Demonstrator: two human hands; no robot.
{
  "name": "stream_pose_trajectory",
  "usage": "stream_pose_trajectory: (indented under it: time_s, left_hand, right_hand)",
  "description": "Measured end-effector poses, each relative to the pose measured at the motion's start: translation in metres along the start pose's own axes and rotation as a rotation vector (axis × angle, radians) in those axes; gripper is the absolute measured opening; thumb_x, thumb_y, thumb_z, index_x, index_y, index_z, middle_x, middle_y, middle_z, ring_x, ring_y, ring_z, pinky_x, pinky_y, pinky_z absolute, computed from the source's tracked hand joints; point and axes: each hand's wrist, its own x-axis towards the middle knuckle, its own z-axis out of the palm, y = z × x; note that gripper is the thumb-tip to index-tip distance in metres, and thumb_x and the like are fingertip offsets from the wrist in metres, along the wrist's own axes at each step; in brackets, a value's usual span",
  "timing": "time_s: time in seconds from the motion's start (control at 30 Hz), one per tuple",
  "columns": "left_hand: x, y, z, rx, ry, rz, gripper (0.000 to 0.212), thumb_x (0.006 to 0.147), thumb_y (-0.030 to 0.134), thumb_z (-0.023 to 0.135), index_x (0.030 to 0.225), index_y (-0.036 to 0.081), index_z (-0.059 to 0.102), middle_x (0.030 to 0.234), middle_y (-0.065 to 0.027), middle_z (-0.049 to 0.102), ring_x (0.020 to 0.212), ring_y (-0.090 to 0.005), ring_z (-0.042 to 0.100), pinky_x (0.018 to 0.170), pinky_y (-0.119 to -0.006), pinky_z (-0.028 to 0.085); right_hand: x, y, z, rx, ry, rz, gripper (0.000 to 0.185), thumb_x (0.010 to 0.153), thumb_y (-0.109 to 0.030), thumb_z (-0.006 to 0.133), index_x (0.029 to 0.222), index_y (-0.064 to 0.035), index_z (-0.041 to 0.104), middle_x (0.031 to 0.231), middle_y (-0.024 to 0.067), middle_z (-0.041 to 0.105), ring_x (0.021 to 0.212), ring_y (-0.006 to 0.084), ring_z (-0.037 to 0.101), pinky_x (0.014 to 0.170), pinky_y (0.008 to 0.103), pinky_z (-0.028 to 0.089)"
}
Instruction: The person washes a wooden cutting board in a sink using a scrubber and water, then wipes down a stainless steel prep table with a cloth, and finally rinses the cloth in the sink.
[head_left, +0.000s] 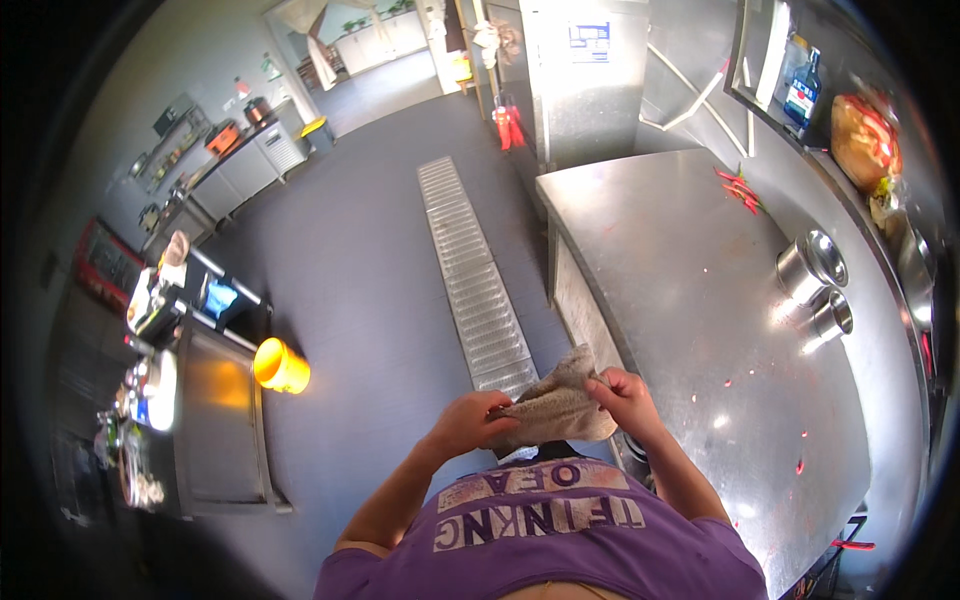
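Observation:
A greyish-brown cloth is stretched between my two hands, in front of my body and above the floor. My left hand grips its left end, the fingers folded over the fabric. At the upper right edge, my right hand pinches it between thumb and fingers. The cloth hangs creased, with one corner pointing up. To the right of my right hand is a stainless steel worktop with small red bits scattered on it.
On the worktop stand metal containers and red chillies. A metal drain grate runs along the floor. Left are a yellow bucket and a steel cabinet. Above the worktop, a shelf holds a blue bottle and a filled plastic bag.

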Motion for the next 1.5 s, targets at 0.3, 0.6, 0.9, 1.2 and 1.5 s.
stream_pose_trajectory:
  time_s: [0.3, 0.6, 0.9, 1.2, 1.5]
  left_hand:
    - [0.199, -0.014, -0.096, 0.153, 0.097, 0.234, 0.023, 0.085, 0.019, 0.068, 0.102, 0.004, 0.065, 0.089, -0.0127, 0.064, 0.078, -0.0248, 0.062, 0.072, -0.036, 0.05]
    - [0.468, -0.031, -0.164, -0.208, 0.427, 0.413, 0.029, 0.086, 0.008, 0.068, 0.114, 0.005, 0.062, 0.102, -0.0137, 0.063, 0.088, -0.0222, 0.063, 0.081, -0.031, 0.052]
    - [0.554, -0.167, -0.188, -0.457, 0.131, 0.123, 0.031, 0.089, 0.01, 0.066, 0.118, 0.003, 0.06, 0.101, -0.0035, 0.061, 0.091, -0.0118, 0.058, 0.081, -0.026, 0.05]
    - [0.661, -0.183, -0.215, -0.377, -0.119, 0.166, 0.032, 0.091, 0.011, 0.065, 0.122, 0.004, 0.058, 0.103, -0.0049, 0.061, 0.09, -0.0106, 0.058, 0.081, -0.024, 0.048]
    - [0.693, -0.17, -0.167, -0.452, -0.324, 0.201, 0.032, 0.092, 0.01, 0.065, 0.122, 0.004, 0.057, 0.106, -0.0055, 0.063, 0.095, -0.0102, 0.058, 0.083, -0.024, 0.048]
  right_hand:
    - [0.19, -0.01, -0.061, 0.142, 0.123, -0.031, 0.03, 0.095, -0.026, 0.063, 0.075, -0.0037, 0.057, 0.063, 0.0005, 0.058, 0.057, 0.0076, 0.059, 0.052, 0.0239, 0.048]
    - [0.382, 0.015, -0.144, 0.095, 0.642, 0.111, 0.039, 0.095, -0.037, 0.06, 0.105, 0.0003, 0.059, 0.078, 0.0096, 0.064, 0.06, 0.0145, 0.064, 0.054, 0.0278, 0.052]
    - [0.517, 0.09, -0.095, -0.801, 0.533, 0.353, 0.084, 0.086, -0.061, 0.055, 0.148, -0.008, 0.032, 0.152, 0.0174, 0.032, 0.144, 0.0382, 0.019, 0.116, 0.0546, 0.014]
    - [0.462, 0.135, -0.048, -0.887, 0.88, 0.242, 0.074, 0.077, -0.038, 0.075, 0.141, -0.0138, 0.045, 0.149, 0.0146, 0.035, 0.14, 0.0435, 0.026, 0.112, 0.0583, 0.023]
    - [0.291, 0.149, -0.117, -0.94, 1.573, 0.71, 0.04, 0.091, -0.023, 0.058, 0.126, -0.0044, 0.053, 0.124, 0.0166, 0.054, 0.116, 0.0316, 0.049, 0.097, 0.0464, 0.041]
